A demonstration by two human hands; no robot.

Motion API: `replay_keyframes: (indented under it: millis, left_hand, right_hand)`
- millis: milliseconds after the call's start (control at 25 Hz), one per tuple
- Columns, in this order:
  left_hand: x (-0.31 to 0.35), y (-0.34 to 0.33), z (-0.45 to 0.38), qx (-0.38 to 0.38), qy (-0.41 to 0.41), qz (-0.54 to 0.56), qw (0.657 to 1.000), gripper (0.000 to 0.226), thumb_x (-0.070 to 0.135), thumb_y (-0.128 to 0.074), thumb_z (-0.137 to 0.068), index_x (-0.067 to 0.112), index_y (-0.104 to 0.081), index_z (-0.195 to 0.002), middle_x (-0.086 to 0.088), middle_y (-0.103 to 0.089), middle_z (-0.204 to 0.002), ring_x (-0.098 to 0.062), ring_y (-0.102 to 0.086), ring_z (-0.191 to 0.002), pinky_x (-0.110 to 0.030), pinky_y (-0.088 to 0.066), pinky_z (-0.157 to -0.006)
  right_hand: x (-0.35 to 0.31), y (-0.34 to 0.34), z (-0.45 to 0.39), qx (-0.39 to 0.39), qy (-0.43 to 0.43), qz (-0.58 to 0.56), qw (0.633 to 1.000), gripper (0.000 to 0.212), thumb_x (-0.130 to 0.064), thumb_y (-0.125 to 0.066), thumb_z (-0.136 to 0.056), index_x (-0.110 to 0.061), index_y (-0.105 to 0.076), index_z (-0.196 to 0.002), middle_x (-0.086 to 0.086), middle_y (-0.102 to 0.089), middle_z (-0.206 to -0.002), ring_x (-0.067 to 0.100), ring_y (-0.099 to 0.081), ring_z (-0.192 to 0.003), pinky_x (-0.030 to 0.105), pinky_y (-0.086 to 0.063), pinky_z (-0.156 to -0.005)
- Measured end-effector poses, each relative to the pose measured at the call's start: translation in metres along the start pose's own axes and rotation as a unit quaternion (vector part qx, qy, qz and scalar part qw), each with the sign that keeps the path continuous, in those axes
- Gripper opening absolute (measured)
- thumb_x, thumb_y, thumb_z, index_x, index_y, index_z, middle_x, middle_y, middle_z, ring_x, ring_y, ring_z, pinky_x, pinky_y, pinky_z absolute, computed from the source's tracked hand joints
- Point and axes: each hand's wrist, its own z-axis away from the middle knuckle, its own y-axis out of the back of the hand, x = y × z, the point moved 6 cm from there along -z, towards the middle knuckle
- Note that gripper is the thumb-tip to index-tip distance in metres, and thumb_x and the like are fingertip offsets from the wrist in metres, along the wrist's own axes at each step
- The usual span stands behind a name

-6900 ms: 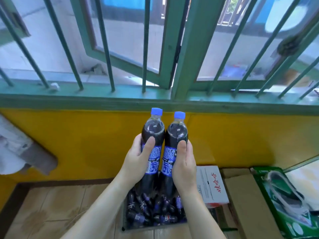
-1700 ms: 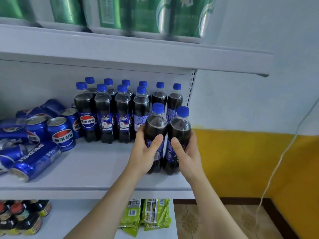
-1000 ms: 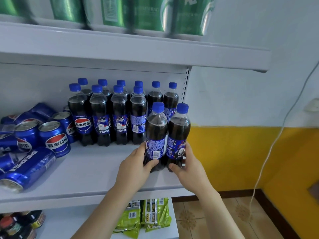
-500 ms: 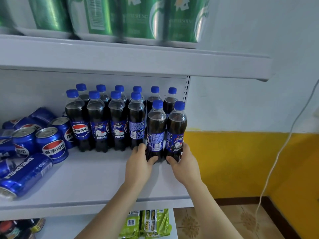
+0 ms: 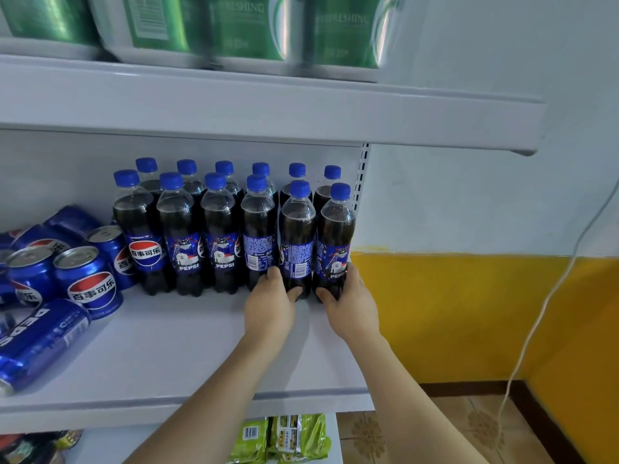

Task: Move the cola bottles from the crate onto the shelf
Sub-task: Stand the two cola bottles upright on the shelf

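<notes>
Two clear plastic cola bottles with blue caps stood upright on the white metal shelf (image 5: 187, 349), right in front of my hands. They stood side by side, touching each other, at the right end of the front row. My left hand (image 5: 269, 308) held the bottom of the left cola bottle (image 5: 297, 236). My thumb curled round its front and my other fingers went round its left side, between it and the next bottle. My right hand (image 5: 351, 308) held the bottom of the right cola bottle (image 5: 336, 239) the same way, with my thumb on the front and my fingers wrapped round the right side. Both hands were low down, close to the shelf, and they were near each other but not touching. To the left of my two bottles stood the row of other cola bottles (image 5: 217, 236), all dark with blue labels, and more blue caps showed in a row behind them. Further left were blue cola cans (image 5: 90, 283), some standing up and some lying on their sides. On the shelf above sat green packs of cans (image 5: 234, 28), a bit blurry. Under my shelf I could see light green snack packets (image 5: 288, 437). A thin white cord (image 5: 542, 303) hung down the white and yellow wall (image 5: 469, 313) on the right.
</notes>
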Motion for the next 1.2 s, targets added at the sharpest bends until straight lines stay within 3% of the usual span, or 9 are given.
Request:
replay_keyframes:
  millis: [160, 360, 720, 1200]
  left_hand:
    - [0.003, -0.001, -0.008, -0.009, 0.005, -0.034, 0.999, 0.039, 0.039, -0.064, -0.095, 0.006, -0.048, -0.109, -0.014, -0.067, -0.104, -0.034, -0.064, -0.099, -0.034, -0.038, -0.070]
    - [0.004, -0.002, -0.012, -0.023, 0.020, -0.049, 0.998, 0.039, 0.043, -0.061, -0.096, 0.009, -0.045, -0.106, -0.015, -0.069, -0.101, -0.036, -0.066, -0.098, -0.036, -0.040, -0.069]
    - [0.006, -0.003, -0.012, -0.027, 0.037, -0.070, 0.996, 0.044, 0.046, -0.058, -0.097, 0.008, -0.045, -0.117, -0.014, -0.069, -0.107, -0.036, -0.066, -0.102, -0.035, -0.040, -0.069]
    - [-0.003, -0.006, -0.011, -0.013, 0.043, -0.008, 0.999, 0.038, 0.044, -0.059, -0.096, 0.010, -0.051, -0.111, -0.006, -0.071, -0.098, -0.029, -0.067, -0.095, -0.038, -0.050, -0.074]
  right_hand:
    - [0.002, -0.006, -0.008, -0.003, 0.005, 0.001, 1.000, 0.050, -0.031, -0.071, -0.092, -0.018, -0.045, -0.132, -0.001, -0.061, -0.118, 0.016, -0.054, -0.083, 0.035, -0.046, -0.064]
    - [0.004, -0.009, -0.016, -0.001, 0.015, 0.002, 1.000, 0.052, -0.030, -0.070, -0.092, -0.017, -0.044, -0.135, 0.001, -0.060, -0.119, 0.022, -0.061, -0.090, 0.031, -0.038, -0.062]
    - [0.009, -0.015, -0.021, -0.004, 0.010, 0.014, 1.000, 0.056, -0.035, -0.069, -0.092, -0.019, -0.041, -0.138, 0.002, -0.059, -0.121, 0.027, -0.064, -0.096, 0.034, -0.045, -0.061]
    - [0.009, -0.012, -0.024, -0.014, 0.020, 0.019, 1.000, 0.059, -0.038, -0.068, -0.092, -0.020, -0.041, -0.141, 0.005, -0.060, -0.118, 0.028, -0.062, -0.098, 0.038, -0.051, -0.068]
